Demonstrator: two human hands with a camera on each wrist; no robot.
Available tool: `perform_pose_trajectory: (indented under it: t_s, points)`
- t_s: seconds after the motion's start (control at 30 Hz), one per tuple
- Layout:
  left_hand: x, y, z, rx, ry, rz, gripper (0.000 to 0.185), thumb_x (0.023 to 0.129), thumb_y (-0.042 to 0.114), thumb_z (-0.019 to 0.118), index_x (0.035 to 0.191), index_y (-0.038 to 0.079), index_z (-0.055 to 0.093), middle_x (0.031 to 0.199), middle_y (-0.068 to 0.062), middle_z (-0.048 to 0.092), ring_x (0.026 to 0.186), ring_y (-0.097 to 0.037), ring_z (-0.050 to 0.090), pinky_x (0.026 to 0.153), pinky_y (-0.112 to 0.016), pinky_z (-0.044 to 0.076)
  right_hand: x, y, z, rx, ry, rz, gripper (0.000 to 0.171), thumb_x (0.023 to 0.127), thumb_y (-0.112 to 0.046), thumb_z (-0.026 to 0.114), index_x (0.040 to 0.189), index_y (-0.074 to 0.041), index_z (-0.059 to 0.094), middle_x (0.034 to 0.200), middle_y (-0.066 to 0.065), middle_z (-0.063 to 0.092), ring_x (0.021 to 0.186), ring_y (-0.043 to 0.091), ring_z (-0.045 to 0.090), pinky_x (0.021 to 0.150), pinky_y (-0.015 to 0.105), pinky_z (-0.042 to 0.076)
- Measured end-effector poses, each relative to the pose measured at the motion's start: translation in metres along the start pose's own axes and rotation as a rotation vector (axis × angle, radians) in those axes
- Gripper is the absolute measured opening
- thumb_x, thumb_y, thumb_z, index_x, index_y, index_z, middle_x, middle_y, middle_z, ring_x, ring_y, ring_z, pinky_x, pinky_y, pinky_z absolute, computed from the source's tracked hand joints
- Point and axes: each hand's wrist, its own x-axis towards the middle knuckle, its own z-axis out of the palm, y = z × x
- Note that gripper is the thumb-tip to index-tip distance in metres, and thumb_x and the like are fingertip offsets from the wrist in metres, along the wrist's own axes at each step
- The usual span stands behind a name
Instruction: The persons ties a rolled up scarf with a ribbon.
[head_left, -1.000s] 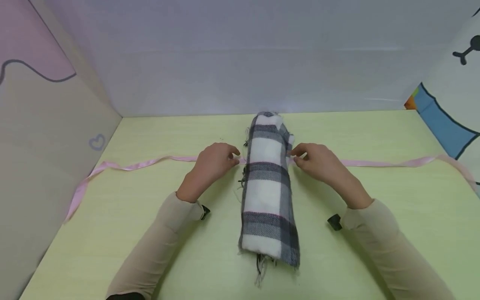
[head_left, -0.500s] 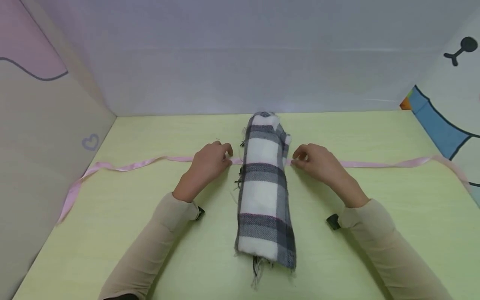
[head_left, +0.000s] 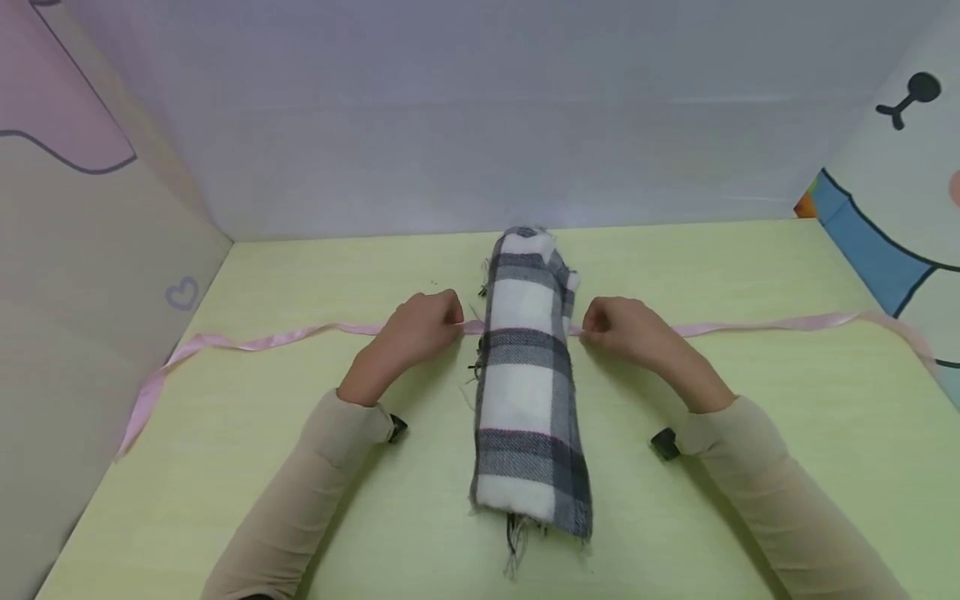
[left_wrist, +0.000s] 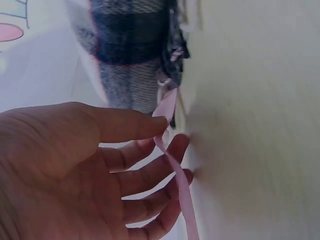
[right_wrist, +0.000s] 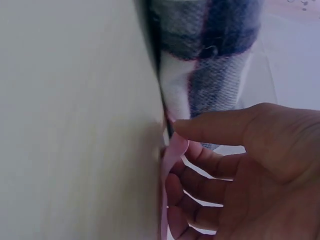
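A rolled plaid scarf (head_left: 522, 392) in white, grey and dark grey lies lengthwise in the middle of the table, its fringe at the near end and left side. Crosswise under it runs a pink ribbon (head_left: 277, 339), coming out on both sides. My left hand (head_left: 420, 329) pinches the ribbon just left of the scarf; in the left wrist view, thumb and fingers hold the pink ribbon (left_wrist: 167, 107). On the other side my right hand (head_left: 626, 332) pinches it close to the scarf, and the right wrist view shows the ribbon (right_wrist: 175, 150) between thumb and index finger.
The pale yellow-green table (head_left: 360, 533) meets a plain back wall (head_left: 480, 150) and side walls with cartoon drawings. Toward the left edge the ribbon's tail bends forward; the right tail reaches the right wall. Small black pieces (head_left: 665, 444) stick out at both sleeve cuffs.
Both hands have closed their fingertips onto the ribbon beside the scarf. The left hand has backed slightly away from the scarf's edge. The scarf stays in place while the head view shifts a little.
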Motion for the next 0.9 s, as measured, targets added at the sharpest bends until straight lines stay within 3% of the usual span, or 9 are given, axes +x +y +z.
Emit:
perform_pose_trajectory:
  t_s: [0.13,0.23,0.33,0.4,0.53,0.77,0.9]
  points:
    - [0.001,0.000,-0.003,-0.093,-0.056,-0.037,0.031,0.107,0.030,0.058,0.130,0.009,0.055,0.119,-0.011,0.074,0.102,-0.028,0.069,0.111,-0.063,0.036,-0.002,-0.002,-0.003,0.049,-0.062,0.030,0.023,0.103,-0.020,0.062,0.115,0.000,0.063,0.108,0.018,0.069,0.093,0.027,0.062,0.082,0.038,0.051]
    - [0.001,0.001,-0.004,-0.091,-0.076,-0.038,0.038,0.108,0.034,0.055,0.135,0.008,0.058,0.118,-0.011,0.075,0.104,-0.028,0.069,0.116,-0.070,0.028,-0.001,-0.002,-0.003,0.046,-0.093,0.045,0.030,0.106,-0.027,0.060,0.120,0.000,0.063,0.111,0.018,0.069,0.095,0.027,0.062,0.083,0.039,0.051]
    - [0.000,0.001,-0.006,-0.060,-0.068,-0.021,0.036,0.107,0.034,0.057,0.129,0.008,0.068,0.113,-0.010,0.076,0.095,-0.024,0.067,0.109,-0.065,0.039,0.001,-0.001,-0.001,0.031,-0.090,0.029,0.030,0.106,-0.027,0.060,0.117,0.000,0.066,0.105,0.015,0.069,0.092,0.025,0.061,0.081,0.038,0.050]
    - [-0.001,0.001,-0.007,-0.051,-0.063,-0.001,0.032,0.106,0.032,0.059,0.121,0.008,0.073,0.106,-0.009,0.075,0.086,-0.021,0.062,0.095,-0.053,0.048,0.002,0.000,0.001,0.033,-0.074,0.013,0.026,0.105,-0.024,0.061,0.113,0.000,0.066,0.102,0.014,0.069,0.090,0.024,0.060,0.080,0.037,0.050]
    - [-0.001,0.000,-0.009,-0.079,-0.060,0.031,0.027,0.106,0.028,0.060,0.113,0.006,0.074,0.100,-0.008,0.072,0.077,-0.018,0.055,0.071,-0.034,0.044,0.001,0.000,0.000,0.087,-0.054,0.013,0.022,0.104,-0.020,0.061,0.112,0.001,0.061,0.109,0.018,0.068,0.093,0.026,0.060,0.081,0.037,0.050]
    - [0.000,-0.001,-0.010,-0.117,-0.053,0.037,0.025,0.106,0.028,0.059,0.108,0.006,0.071,0.090,-0.004,0.064,0.073,-0.017,0.050,0.067,-0.031,0.040,-0.005,-0.008,-0.004,0.245,-0.106,0.083,0.039,0.111,-0.021,0.042,0.135,0.008,0.045,0.132,0.031,0.058,0.113,0.035,0.060,0.089,0.041,0.050]
    - [-0.002,0.000,-0.012,-0.137,-0.053,0.051,0.024,0.106,0.028,0.060,0.103,0.006,0.069,0.084,-0.002,0.057,0.071,-0.016,0.048,0.066,-0.030,0.039,-0.001,-0.006,-0.003,0.221,-0.110,0.080,0.049,0.114,-0.029,0.037,0.138,0.010,0.054,0.138,0.030,0.059,0.119,0.036,0.057,0.098,0.049,0.047]
